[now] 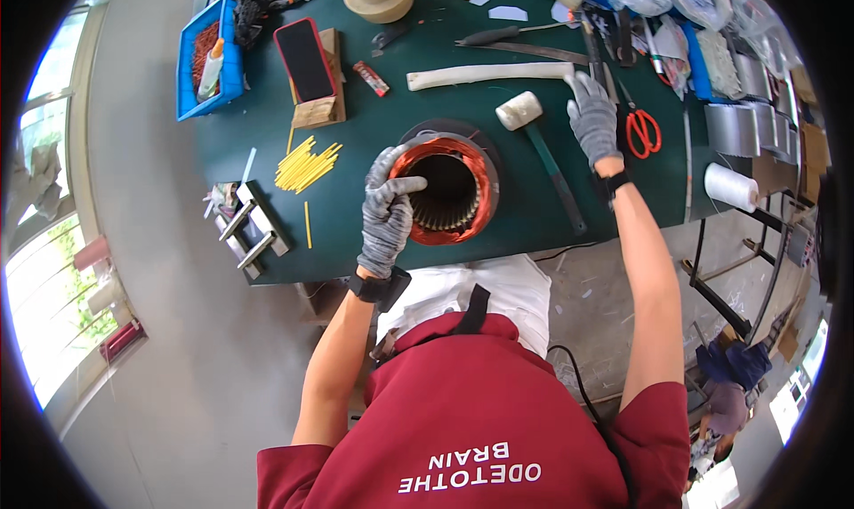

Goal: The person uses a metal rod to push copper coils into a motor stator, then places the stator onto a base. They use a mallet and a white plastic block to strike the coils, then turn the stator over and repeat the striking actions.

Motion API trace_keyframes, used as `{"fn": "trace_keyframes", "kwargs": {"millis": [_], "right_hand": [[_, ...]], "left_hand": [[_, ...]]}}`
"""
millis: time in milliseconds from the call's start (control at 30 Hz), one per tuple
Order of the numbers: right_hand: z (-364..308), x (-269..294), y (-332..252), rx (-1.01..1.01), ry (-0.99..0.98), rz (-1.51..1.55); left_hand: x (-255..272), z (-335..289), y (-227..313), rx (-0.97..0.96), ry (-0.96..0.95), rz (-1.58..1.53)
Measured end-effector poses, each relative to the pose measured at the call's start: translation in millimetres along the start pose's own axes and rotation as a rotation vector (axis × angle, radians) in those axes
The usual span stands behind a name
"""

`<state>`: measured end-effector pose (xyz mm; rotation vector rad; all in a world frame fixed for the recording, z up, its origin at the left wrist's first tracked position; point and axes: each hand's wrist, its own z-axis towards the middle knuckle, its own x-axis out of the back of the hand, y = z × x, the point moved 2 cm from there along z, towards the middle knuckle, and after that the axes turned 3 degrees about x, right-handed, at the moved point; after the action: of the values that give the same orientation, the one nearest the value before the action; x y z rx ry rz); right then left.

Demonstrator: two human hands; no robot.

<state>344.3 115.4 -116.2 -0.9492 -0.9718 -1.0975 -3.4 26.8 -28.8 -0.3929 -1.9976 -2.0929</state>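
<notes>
A motor stator with copper-red windings stands at the front of the green table, its round bore facing up. My left hand, in a grey glove, grips the stator's left rim, one finger reaching over the bore. To the right, my gloved right hand is stretched out with its fingers extended. Its fingertips lie at the right end of a long white rod; whether they touch it I cannot tell. Between the hands lies a white-headed mallet with a green handle. Red-handled scissors are just right of my right hand.
Yellow strips and a metal frame block lie on the left. Behind them are a phone on a wooden stand and a blue bin. A thread spool and silvery rolls sit at the right edge.
</notes>
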Motion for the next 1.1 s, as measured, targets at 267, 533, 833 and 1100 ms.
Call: {"fn": "trace_keyframes", "kwargs": {"millis": [267,533,833,1100], "right_hand": [[81,-7,-22,0.224,-0.455,0.081],[-8,71,-104,0.191,-0.777,0.513],[26,74,-110,0.246,-0.874,0.892],[-13,84,-98,0.150,-0.598,0.653]], "left_hand": [[-3,14,10,-0.018,-0.033,0.095],[1,8,2,-0.056,0.001,0.185],[-4,16,7,-0.046,-0.018,0.073],[-14,16,-2,-0.082,0.024,0.044]]}}
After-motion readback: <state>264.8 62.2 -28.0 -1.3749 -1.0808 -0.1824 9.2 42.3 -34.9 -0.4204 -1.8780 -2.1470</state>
